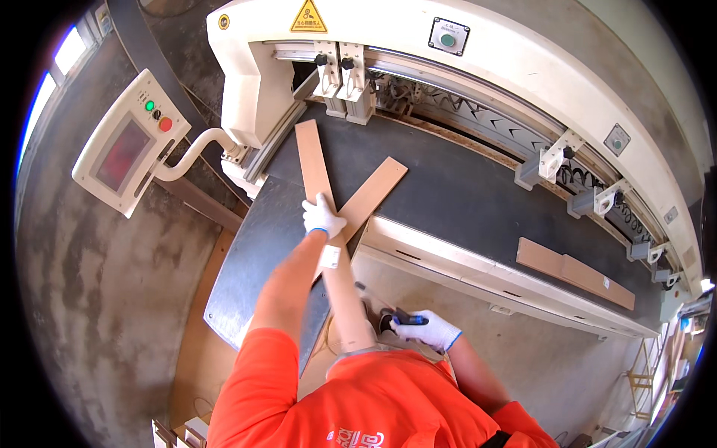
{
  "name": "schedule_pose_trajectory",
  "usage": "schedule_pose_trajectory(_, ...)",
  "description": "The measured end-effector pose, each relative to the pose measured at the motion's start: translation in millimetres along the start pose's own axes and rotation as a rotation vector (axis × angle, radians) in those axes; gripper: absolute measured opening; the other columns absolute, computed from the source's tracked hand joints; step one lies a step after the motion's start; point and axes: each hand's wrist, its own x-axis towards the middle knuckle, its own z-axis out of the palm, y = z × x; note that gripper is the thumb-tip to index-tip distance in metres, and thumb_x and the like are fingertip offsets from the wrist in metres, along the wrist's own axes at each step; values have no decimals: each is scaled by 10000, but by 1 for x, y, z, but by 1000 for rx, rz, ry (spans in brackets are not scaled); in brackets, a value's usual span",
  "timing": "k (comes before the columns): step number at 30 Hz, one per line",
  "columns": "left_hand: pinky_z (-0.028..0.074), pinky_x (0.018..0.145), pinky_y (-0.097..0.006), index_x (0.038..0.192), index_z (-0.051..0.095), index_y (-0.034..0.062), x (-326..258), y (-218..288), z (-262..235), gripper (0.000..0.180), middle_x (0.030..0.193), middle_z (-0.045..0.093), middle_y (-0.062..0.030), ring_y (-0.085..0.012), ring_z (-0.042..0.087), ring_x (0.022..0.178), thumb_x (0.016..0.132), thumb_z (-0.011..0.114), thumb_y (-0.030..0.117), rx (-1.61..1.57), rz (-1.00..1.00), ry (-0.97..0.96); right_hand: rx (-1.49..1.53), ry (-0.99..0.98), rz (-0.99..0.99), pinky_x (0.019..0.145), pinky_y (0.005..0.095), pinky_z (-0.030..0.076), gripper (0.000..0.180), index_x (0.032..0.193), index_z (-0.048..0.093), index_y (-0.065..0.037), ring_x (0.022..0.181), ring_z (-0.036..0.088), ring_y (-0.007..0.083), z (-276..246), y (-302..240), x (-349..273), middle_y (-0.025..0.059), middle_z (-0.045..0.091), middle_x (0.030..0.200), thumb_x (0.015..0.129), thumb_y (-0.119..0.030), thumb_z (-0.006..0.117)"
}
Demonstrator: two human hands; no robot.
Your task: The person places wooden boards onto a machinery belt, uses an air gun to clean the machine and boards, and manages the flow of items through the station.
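Two crossed boards [328, 179] under left fingers [321, 216].

- Matt pale wood: two crossed boards [328, 187], centre of frame.
- White knitted cloth: gloves on left hand [321, 216] and right hand [433, 331].
- Dark matt bench [448, 187].
- Glossy cream painted metal: machine housing [523, 52], top.
- Rough mottled concrete floor [97, 299], left.

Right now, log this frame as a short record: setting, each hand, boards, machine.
setting: person in orange shirt at a large cream machine with a dark bed
left hand: white glove, gripping a long wooden strip that crosses a second strip
right hand: white glove, holding a dark blue-handled tool, kind unclear
other boards: flat board on the bed's right
control panel: on an arm, left
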Motion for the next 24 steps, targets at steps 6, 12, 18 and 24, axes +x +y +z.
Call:
schedule_pose_trajectory(6, 408, 1226, -493, 1626, 417, 158, 13, -89, -56, 1078, 1686, 262, -309, -526, 391, 1480, 628, 824, 183, 149, 347, -138, 98, 261, 77, 529, 217, 387, 251, 1101, 768, -111, 602, 530, 41, -23, 15, 2, -17, 701, 837, 967, -320, 801)
schedule_pose_trajectory(12, 351, 1256, -505, 1607, 462, 138, -15, -122, -58, 976, 1689, 246, -334, -524, 324, 1526, 684, 779, 123, 217, 491, -192, 72, 472, 138, 494, 258, 410, 297, 899, 688, -120, 551, 563, 82, -27, 9, 29, -4, 680, 749, 984, -396, 753)
schedule_pose_trajectory(18, 290, 1247, -597, 1595, 487, 101, -55, -128, -51, 1063, 1670, 275, -362, -550, 309, 1520, 755, 807, 669, 228, 446, -191, 46, 617, 118, 476, 327, 435, 362, 854, 670, -105, 515, 568, 140, -48, -24, 93, 10, 611, 652, 962, -443, 740)
schedule_pose_trajectory(24, 251, 1256, -611, 1703, 266, 141, -125, -93, -87, 1415, 1739, 173, -285, -502, 225, 1583, 597, 850, 802, 560, 281, -269, -318, 605, 32, 545, 435, 483, 469, 891, 711, -68, 554, 636, 257, -58, -29, 180, 85, 636, 627, 946, -534, 713)
